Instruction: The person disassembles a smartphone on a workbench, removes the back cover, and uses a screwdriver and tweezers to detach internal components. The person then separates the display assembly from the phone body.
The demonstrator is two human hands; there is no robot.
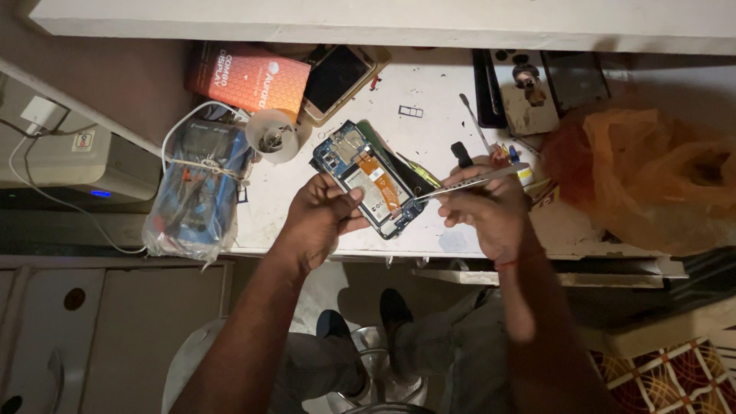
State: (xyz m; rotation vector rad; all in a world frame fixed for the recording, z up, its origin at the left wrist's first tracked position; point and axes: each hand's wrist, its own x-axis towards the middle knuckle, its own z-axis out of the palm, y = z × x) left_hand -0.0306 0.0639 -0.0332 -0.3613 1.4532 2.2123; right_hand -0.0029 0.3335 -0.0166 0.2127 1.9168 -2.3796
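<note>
My left hand (320, 216) grips the lower left edge of an opened phone (368, 175) with its back removed, showing a battery, an orange flex strip and a blue frame. The phone rests tilted on the white worktable (429, 100). My right hand (491, 211) holds metal tweezers (468, 182), their tip pointing left at the phone's right edge. A black-handled screwdriver (461, 153) lies just behind my right hand.
An orange box (245, 77) and a phone lying face up (337, 75) sit at the back left. A bagged multimeter (201, 184) and a round white part (272, 136) are on the left. An orange plastic bag (652, 176) fills the right side.
</note>
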